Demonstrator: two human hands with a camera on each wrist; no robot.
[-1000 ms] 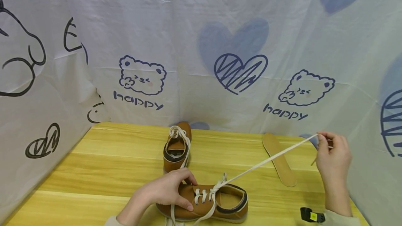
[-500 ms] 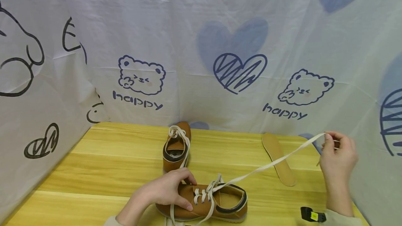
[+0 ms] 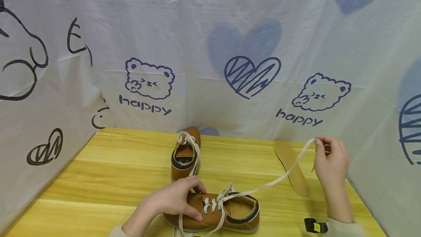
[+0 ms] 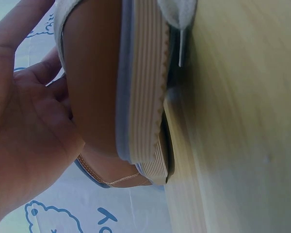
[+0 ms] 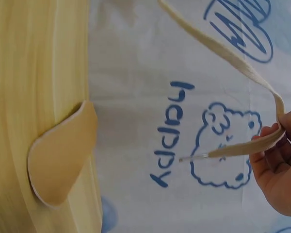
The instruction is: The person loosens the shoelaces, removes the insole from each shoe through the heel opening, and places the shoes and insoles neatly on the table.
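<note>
We see a person's two bare hands at a wood-grain table [image 3: 95, 178], with a brown lace-up shoe [image 3: 210, 221] lying at its near edge, toe toward the left. The left hand [image 3: 177, 200] grips the toe, thumb on the near side, the other fingers over the far side; their tips are mostly hidden behind the leather. The right hand [image 3: 332, 162], raised well to the right, pinches a cream lace [image 3: 274, 183] that sags back to the knot. In the right wrist view the hand is cut off by the frame, and the lace's clear tip hangs just past the fingers. Loose lace below the shoe runs out of the head view.

Behind stands a second shoe [image 3: 183, 153], its lower part partly covered by the left hand. A tan insole [image 3: 298, 183] lies to the right, crossed by the lace. By the right cuff is a black device [image 3: 315, 226] with a yellow patch, too small for us to read.

The white cloth [image 3: 204, 43] behind says "happy" twice, beneath bear faces; black drawings at far left are cut off.
</note>
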